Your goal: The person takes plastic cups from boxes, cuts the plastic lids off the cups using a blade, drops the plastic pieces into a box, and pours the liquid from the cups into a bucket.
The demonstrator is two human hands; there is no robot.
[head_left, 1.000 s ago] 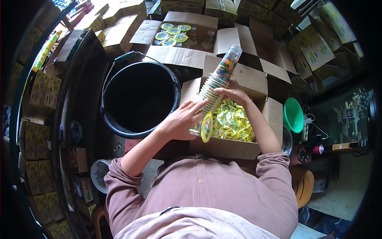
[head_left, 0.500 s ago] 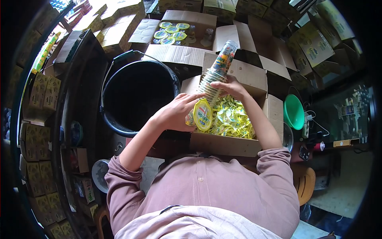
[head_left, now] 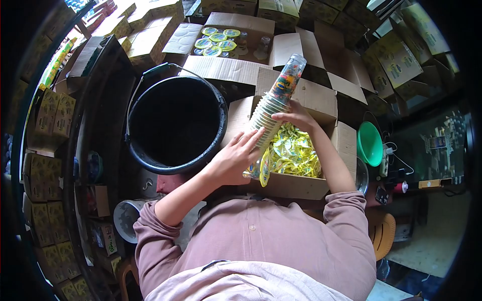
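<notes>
A long stack of nested clear plastic cups (head_left: pixel 265 114), printed in colours toward its far end, slants over the open carton. My right hand (head_left: pixel 297 117) is closed around the stack's middle, thumb across the rims. Against the stack's near end lie the outstretched fingers of my left hand (head_left: pixel 232 159). Under that palm is a plastic cup with a yellow lid (head_left: pixel 264 168), the lid turned nearly edge-on; the thumb is hidden. Below the stack, the cardboard carton (head_left: pixel 296 186) holds a heap of yellow printed lids (head_left: pixel 293 150).
A large black bucket (head_left: pixel 175 168) stands left of the carton. Behind, another open box (head_left: pixel 221 69) contains several yellow-lidded cups (head_left: pixel 217 37). A green bowl (head_left: pixel 370 144) sits at right. Stacked cartons (head_left: pixel 47 113) line the left side, and an orange chair (head_left: pixel 382 232) is near my right.
Both hands have shifted slightly with the stack, which moved a little right and down. The yellow lid turned from facing me to nearly edge-on, lower and to the right.
</notes>
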